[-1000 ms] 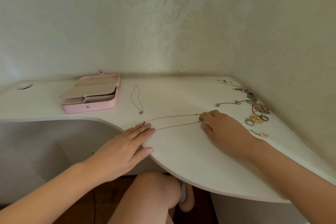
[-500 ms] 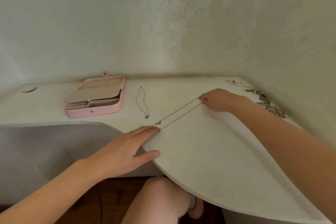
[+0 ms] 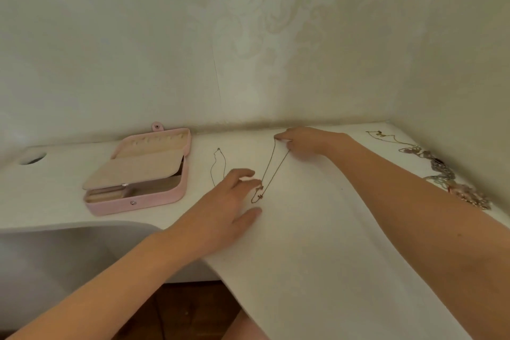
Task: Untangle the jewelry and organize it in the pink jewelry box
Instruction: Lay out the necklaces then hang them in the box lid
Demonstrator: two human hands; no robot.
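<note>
Right hand (image 3: 303,141): pinching the far end of a thin gold necklace (image 3: 271,171) near the wall.
Left hand (image 3: 229,201): flat on the white table (image 3: 317,243), fingers spread, fingertips at the necklace's pendant end.
Necklace: stretched between both hands.
Pink jewelry box (image 3: 138,174): open, to the left.
Second necklace (image 3: 216,165): between box and hands.
Tangled jewelry (image 3: 447,176): far right.
</note>
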